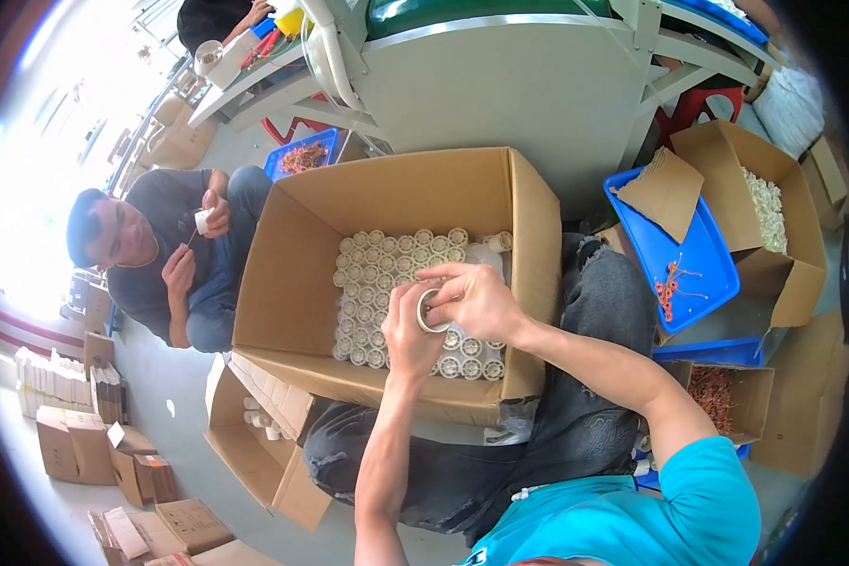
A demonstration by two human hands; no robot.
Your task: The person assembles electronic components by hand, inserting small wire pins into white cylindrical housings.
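Note:
My left hand [409, 332] is closed around a white hollow cylindrical part [431, 329], its round mouth facing up. Two or more fingers of my right hand [479, 300] reach into that mouth, bent and close together; whatever their tips grip is hidden. Both hands are over a large open cardboard box [396, 193] that stands in front of me, between my legs. Inside it, several rows of similar white round parts [387, 247] stand packed close together, some beneath my hands and partly covered by them. Clear plastic [484, 257] lies at the right side of the box.
At the left, a seated co-worker [160, 245] holds a white part and a thin tool. A smaller carton [255, 443] holds white pieces. To the right are a blue tray [693, 283] with red-orange wired pieces and cartons of small parts [766, 212]. A grey machine [509, 94] stands beyond the box.

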